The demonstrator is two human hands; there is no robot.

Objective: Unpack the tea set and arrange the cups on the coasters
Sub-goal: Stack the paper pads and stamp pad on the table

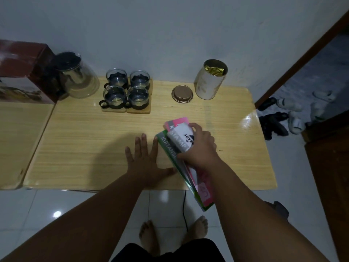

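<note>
Several glass cups [127, 89] in black holders stand in a tight square on wooden coasters [138, 111] at the back of the wooden table [85, 144]. A glass teapot [78, 78] with a black lid stands to their left, beside the red-brown tea set box [24, 72]. My left hand [145, 159] lies flat on the table, fingers spread, holding nothing. My right hand [198, 146] grips a stack of green, pink and white booklets [175, 148] that juts past the table's front edge.
A white tin [210, 80] with gold foil inside stands open at the back right, its round lid [182, 93] lying beside it. Shoes [289, 112] lie on the floor by the doorway at right. A black cable [184, 210] hangs below the table near my bare feet.
</note>
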